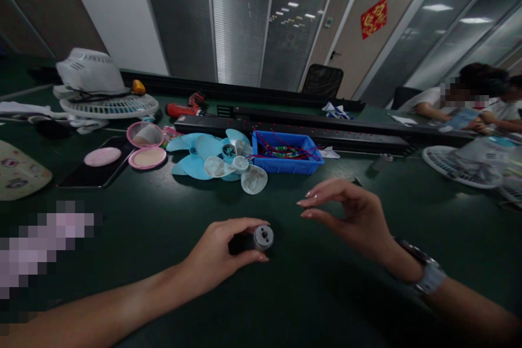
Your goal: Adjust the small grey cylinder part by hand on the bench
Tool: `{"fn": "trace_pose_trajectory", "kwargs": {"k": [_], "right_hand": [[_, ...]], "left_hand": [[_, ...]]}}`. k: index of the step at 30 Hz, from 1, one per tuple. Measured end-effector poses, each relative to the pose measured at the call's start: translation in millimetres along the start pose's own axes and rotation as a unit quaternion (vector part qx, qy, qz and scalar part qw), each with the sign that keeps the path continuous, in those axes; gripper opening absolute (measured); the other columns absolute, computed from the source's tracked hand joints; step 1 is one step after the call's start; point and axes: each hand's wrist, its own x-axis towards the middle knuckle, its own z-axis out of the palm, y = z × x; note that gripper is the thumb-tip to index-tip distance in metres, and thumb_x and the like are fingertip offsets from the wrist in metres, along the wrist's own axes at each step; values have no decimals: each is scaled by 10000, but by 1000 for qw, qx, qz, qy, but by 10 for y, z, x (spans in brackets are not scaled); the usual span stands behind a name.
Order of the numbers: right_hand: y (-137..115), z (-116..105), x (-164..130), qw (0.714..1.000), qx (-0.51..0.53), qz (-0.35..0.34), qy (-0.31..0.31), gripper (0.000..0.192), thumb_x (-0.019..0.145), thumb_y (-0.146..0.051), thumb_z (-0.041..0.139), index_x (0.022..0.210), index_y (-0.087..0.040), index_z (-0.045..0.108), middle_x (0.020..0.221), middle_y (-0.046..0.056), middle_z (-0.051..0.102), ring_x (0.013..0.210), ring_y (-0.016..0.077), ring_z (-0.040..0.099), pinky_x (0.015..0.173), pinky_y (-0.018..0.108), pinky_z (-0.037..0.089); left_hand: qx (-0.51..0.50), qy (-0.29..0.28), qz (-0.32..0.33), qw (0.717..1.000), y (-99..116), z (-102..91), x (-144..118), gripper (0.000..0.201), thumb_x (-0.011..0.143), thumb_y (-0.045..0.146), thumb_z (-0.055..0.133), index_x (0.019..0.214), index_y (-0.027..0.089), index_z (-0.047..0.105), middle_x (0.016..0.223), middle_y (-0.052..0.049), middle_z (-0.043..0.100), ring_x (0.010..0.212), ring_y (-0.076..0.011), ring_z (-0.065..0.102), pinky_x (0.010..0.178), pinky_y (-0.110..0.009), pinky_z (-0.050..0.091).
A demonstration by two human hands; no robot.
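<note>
nearest the camera, the left forearm slants in from the lower left and the right forearm from the lower right, a watch on its wrist. take the blue bin as the landmark. the left hand is on the near side of it, curved sideways into a c, thumb nearer the camera, forefinger on the far side. it grips a metal cylinder between them; whether the cylinder's base touches the green tabletop i cannot tell. the right hand, nearer than the bin and to its right, is empty, thumb and fingers parted and pointing left.

the cylinder sits in front of the bin. its round end, with small holes, faces up toward the camera; the long axis seems roughly upright, though much foreshortened. light-blue fan blades lie just left of the bin, which holds wires. well beyond it, to the right, a red poster carries gold characters, too small to read surely.
</note>
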Motion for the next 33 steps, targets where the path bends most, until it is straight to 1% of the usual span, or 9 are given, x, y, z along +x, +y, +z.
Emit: {"fn": "trace_pose_trajectory", "kwargs": {"k": [2,5,9,12,15,18,20,25,33], "right_hand": [[129,-84,-142,998,-49,35,-29,166,754,-247,797,887,-224,701,882,21,739,880,191,695,780,333,579],[375,-88,-397,987,-97,103,-81,169,762,-295,787,892,-221,711,919,36,731,926,210,680,805,369,569],[554,-37,-539,981,-130,117,-88,135,741,-302,804,833,-247,723,879,27,747,1030,247,639,885,430,513],[446,-40,-410,987,-116,99,-47,140,736,-307,808,826,-249,718,878,24,749,1015,245,636,857,416,504],[208,4,-196,997,-66,45,-19,154,751,-283,800,870,-255,706,881,7,754,998,216,638,851,382,494],[3,160,-30,998,-35,-23,-56,179,744,-226,810,878,-264,699,866,-27,767,993,192,645,933,386,437],[-62,294,28,996,-32,-47,-70,175,734,-214,819,853,-255,698,846,-37,767,968,184,651,945,385,412],[-34,500,45,994,-44,-37,-91,162,729,-204,822,834,-245,705,831,-43,757,947,176,644,873,351,421],[10,534,-2,995,-23,-7,-92,125,754,-230,802,833,-246,707,827,-38,750,920,171,653,839,342,442]], "left_hand": [[-3,-3,-1,1000,-6,3,2,458,748,282,792,1181,247,645,1152,-18,717,1055,-238,669,929,-363,530],[-1,-5,-4,1000,-3,1,3,455,750,274,789,1181,242,645,1144,-18,719,1049,-235,671,928,-360,530],[6,-6,-12,1000,5,-9,2,458,747,262,791,1181,239,645,1132,-12,723,1038,-224,675,928,-346,527],[6,-8,-8,1000,-7,-14,4,461,752,268,789,1188,245,639,1146,-7,718,1054,-220,668,940,-341,521],[6,-10,-7,1000,-20,-11,9,454,757,279,785,1186,245,639,1141,-11,718,1050,-221,668,934,-342,521],[4,-7,0,1000,-17,-5,11,431,767,279,777,1175,237,643,1117,-18,724,1017,-220,676,907,-338,527],[1,-5,9,1000,-8,-2,6,414,772,277,774,1164,232,647,1098,-19,729,987,-215,683,881,-328,531],[7,4,19,1000,4,5,-1,391,754,267,791,1120,223,664,1035,-13,739,919,-207,689,811,-307,533],[-1,8,23,1000,-23,16,2,408,746,254,801,1125,225,655,1052,-8,734,935,-200,686,817,-300,522]]}}
